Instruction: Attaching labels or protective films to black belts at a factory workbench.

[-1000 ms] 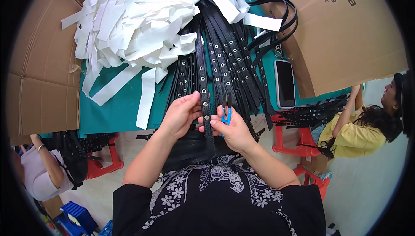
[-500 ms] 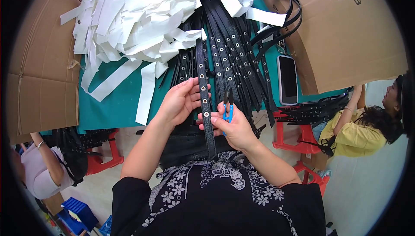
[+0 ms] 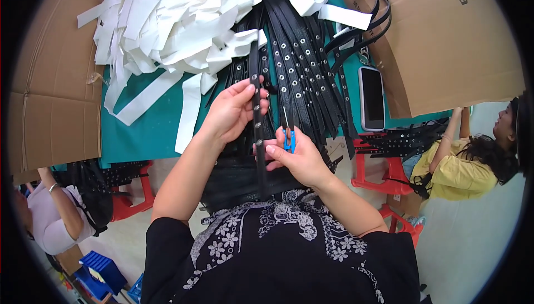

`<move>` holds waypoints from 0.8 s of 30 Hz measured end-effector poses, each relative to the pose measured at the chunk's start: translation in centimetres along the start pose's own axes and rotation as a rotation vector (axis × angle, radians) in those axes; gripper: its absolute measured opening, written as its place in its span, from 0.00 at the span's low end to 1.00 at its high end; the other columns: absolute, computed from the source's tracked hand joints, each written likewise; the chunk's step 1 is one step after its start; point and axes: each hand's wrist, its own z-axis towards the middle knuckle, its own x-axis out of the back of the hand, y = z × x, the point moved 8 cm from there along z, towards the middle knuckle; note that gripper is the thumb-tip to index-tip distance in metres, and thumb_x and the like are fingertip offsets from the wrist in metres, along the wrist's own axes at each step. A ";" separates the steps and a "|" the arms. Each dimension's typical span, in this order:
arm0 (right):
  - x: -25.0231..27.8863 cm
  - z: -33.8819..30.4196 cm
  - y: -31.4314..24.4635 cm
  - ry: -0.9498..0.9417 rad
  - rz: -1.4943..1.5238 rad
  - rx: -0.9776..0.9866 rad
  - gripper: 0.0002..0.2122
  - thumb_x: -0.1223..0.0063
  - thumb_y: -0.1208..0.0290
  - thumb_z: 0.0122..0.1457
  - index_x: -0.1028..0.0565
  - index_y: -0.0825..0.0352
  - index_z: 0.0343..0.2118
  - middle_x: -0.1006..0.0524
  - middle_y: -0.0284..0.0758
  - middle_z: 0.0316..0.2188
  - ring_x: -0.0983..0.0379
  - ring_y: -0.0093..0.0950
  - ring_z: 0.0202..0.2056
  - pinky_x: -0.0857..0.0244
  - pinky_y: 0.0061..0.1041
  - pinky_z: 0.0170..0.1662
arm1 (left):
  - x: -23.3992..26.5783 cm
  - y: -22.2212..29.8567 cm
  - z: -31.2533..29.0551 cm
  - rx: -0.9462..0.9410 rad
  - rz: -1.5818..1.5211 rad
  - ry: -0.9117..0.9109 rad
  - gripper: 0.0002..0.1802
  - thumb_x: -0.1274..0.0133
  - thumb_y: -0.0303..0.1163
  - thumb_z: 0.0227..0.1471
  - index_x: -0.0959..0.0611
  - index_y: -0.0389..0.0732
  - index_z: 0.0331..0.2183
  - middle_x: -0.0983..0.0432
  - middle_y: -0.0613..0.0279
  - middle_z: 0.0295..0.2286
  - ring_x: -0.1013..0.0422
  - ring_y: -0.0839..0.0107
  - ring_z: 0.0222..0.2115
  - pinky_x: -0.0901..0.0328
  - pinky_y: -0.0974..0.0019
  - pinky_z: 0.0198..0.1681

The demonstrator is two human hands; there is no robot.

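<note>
The left hand [image 3: 231, 112] is pinching a black strap [image 3: 258, 131] between thumb and fingers, its grip pressed together near the upper part, and the strap is hanging almost upright in front of the person's chest, its lower end blurring. Metal eyelets are running down its length. The right hand [image 3: 299, 158] is closing its grip around blue-handled snips [image 3: 289, 141], whose points are facing away from the body; its fingertips are reaching behind the strap lower down, though whether they are pressing on it, one cannot tell. Beyond the hands, more eyelet straps [image 3: 300, 70] are lying in a bundle on the green worktop [image 3: 146, 142], and a heap of white strips [image 3: 172, 20] is spreading to their left. A phone [image 3: 372, 98] is resting right of the bundle, near a cardboard box [image 3: 445, 53]. A co-worker in a yellow top [image 3: 464, 173] is sitting at the right, another in a pale top [image 3: 55, 215] at the left.
</note>
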 end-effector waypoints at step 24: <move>4.7 3.4 -5.2 0.125 0.222 0.312 0.09 0.57 0.78 0.55 0.43 0.59 0.27 0.28 0.40 0.30 0.27 0.29 0.28 0.31 0.25 0.29 | 10.4 -3.5 -19.1 0.370 1.521 -0.064 0.11 0.53 0.35 0.50 0.22 0.38 0.31 0.28 0.60 0.19 0.33 0.74 0.20 0.36 0.69 0.26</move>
